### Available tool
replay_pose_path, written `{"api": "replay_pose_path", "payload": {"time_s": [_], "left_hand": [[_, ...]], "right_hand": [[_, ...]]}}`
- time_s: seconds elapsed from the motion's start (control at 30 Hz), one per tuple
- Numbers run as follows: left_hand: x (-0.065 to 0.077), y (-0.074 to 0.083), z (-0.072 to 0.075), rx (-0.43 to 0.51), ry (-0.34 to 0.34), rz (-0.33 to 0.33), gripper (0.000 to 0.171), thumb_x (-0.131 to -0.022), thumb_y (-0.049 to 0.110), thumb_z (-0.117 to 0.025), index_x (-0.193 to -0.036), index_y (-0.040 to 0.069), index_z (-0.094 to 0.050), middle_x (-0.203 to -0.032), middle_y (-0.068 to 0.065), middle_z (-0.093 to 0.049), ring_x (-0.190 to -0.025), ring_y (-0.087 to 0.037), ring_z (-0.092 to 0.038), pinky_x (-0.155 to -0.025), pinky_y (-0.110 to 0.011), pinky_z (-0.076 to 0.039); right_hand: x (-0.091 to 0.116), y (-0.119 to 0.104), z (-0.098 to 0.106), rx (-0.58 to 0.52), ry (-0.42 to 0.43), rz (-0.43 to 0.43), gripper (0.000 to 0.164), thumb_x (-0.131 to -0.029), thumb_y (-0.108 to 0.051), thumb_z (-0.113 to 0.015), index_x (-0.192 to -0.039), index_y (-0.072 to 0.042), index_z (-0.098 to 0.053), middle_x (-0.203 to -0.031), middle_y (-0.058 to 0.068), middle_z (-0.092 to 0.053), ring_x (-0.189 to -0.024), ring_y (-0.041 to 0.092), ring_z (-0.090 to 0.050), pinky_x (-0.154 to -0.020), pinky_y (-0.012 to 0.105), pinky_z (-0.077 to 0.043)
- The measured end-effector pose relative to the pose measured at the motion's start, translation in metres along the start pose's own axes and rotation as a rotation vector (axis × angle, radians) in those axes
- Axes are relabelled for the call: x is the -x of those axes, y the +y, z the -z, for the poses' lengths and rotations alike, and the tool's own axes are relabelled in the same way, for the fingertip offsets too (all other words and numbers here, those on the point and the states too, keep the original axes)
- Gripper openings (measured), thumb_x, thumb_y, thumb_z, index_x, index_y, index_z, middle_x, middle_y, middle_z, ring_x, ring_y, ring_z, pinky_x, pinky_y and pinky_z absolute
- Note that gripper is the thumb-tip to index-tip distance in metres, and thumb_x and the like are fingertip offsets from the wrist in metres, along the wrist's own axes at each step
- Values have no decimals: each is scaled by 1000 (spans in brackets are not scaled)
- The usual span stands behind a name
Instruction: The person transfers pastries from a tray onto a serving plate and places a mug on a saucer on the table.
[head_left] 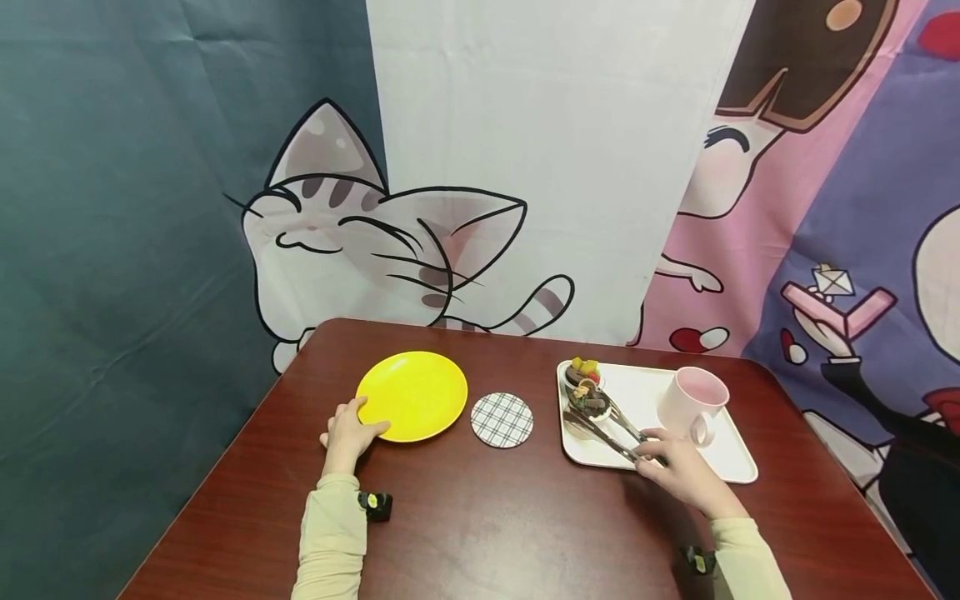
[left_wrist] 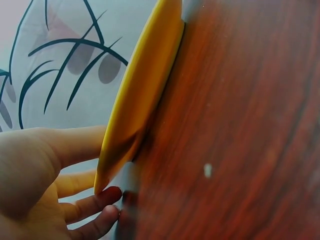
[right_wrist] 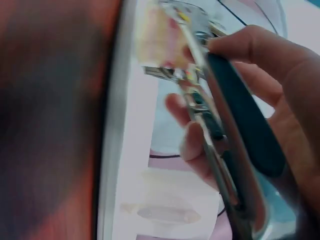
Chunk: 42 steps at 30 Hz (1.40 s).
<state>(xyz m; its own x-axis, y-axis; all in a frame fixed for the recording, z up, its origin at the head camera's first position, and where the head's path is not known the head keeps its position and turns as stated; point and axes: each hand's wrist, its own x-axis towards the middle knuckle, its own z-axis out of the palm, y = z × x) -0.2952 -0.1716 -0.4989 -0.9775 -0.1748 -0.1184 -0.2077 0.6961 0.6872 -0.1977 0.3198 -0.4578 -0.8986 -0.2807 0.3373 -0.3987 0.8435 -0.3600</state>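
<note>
My left hand (head_left: 348, 433) pinches the near-left rim of a yellow plate (head_left: 416, 396), thumb over the rim and fingers beneath. In the left wrist view the plate (left_wrist: 142, 85) is seen edge-on, close over the wood. My right hand (head_left: 678, 468) grips metal tongs (head_left: 600, 432) with dark handle grips (right_wrist: 245, 110). The tong tips reach a chocolate-topped cupcake (head_left: 588, 402) at the left end of a white tray (head_left: 633, 392). Behind it sits another small cake with fruit (head_left: 583, 369) on top. In the right wrist view a blurred yellow-and-pink cake (right_wrist: 155, 37) lies by the tips.
A pale pink mug (head_left: 690, 404) stands on the tray's right part, its handle toward my right hand. Between plate and tray lies a round checked coaster (head_left: 502, 420). The brown table (head_left: 480, 517) ends at a cartoon-printed cloth (head_left: 480, 125) behind.
</note>
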Motion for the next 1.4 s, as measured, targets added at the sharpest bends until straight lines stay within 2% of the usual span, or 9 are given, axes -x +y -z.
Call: {"api": "replay_pose_path", "payload": {"time_s": [0.13, 0.2, 0.37, 0.43, 0.6, 0.67, 0.9, 1.17, 1.4], "left_hand": [[1, 0, 0, -5, -1, -1, 73, -84, 30, -69, -145, 5, -39, -139, -27, -38, -124, -49, -33, -93, -60, -24], [2, 1, 0, -3, -4, 1, 72, -84, 30, -69, -145, 5, -39, -140, -26, -38, -124, -48, -33, -93, -60, -24], [2, 1, -1, -3, -7, 6, 71, -85, 29, -69, -145, 5, -39, -140, -26, -37, -123, -48, -33, -93, -61, -24], [2, 1, -2, -2, -8, 5, 71, -85, 29, -68, -145, 6, -38, -140, -26, -37, -123, -48, -33, -93, -61, -24], [1, 2, -3, 6, -9, 1, 71, -86, 29, -68, -146, 6, -38, -140, -26, -36, -124, -48, -31, -93, -61, -23], [1, 3, -3, 7, -11, 1, 71, -86, 29, -67, -146, 6, -37, -140, -26, -36, -124, -48, -30, -93, -61, -22], [2, 1, -1, 13, -11, 8, 71, -86, 29, -67, -146, 6, -37, -140, -27, -35, -123, -48, -29, -93, -62, -22], [2, 0, -1, -2, -13, 9, 70, -86, 29, -66, -146, 6, -37, -140, -26, -35, -121, -47, -30, -93, -61, -23], [3, 1, -1, 0, -16, 6, 71, -86, 29, -66, -146, 6, -37, -140, -26, -35, -121, -48, -30, -93, -62, -22]], "right_hand": [[-3, -3, -11, 61, 37, 24, 14, -73, -8, -72, -85, -12, -70, -95, 11, -69, -69, 12, -62, -64, 30, -50], [-4, -4, -15, 56, 47, 2, 20, -73, -8, -73, -92, -9, -67, -87, 8, -67, -64, 11, -57, -59, 28, -46], [-5, -7, -23, 61, 57, -100, 57, -78, -16, -77, -123, 4, -50, -82, 20, -67, -69, 27, -65, -65, 44, -52], [-4, -8, -25, 66, 60, -139, 64, -79, -19, -77, -128, 9, -47, -80, 22, -68, -72, 32, -67, -69, 49, -52], [-4, -9, -28, 72, 50, -180, 40, -82, -20, -73, -109, 7, -60, -65, 2, -58, -61, 15, -53, -60, 37, -46], [-4, -10, -29, 79, 52, -180, 33, -83, -20, -73, -104, 3, -62, -63, -1, -53, -60, 13, -48, -58, 35, -42], [-3, -5, -33, 109, 77, -159, 38, -82, -21, -73, -109, 4, -63, -68, 5, -59, -62, 17, -52, -60, 40, -45], [-2, -2, -32, 122, 110, -109, 37, -81, -19, -75, -109, 2, -64, -60, 0, -50, -57, 13, -45, -56, 35, -41], [1, 1, -32, 126, 121, -90, 38, -79, -19, -76, -109, 1, -64, -60, 0, -50, -58, 13, -45, -56, 36, -41]]}}
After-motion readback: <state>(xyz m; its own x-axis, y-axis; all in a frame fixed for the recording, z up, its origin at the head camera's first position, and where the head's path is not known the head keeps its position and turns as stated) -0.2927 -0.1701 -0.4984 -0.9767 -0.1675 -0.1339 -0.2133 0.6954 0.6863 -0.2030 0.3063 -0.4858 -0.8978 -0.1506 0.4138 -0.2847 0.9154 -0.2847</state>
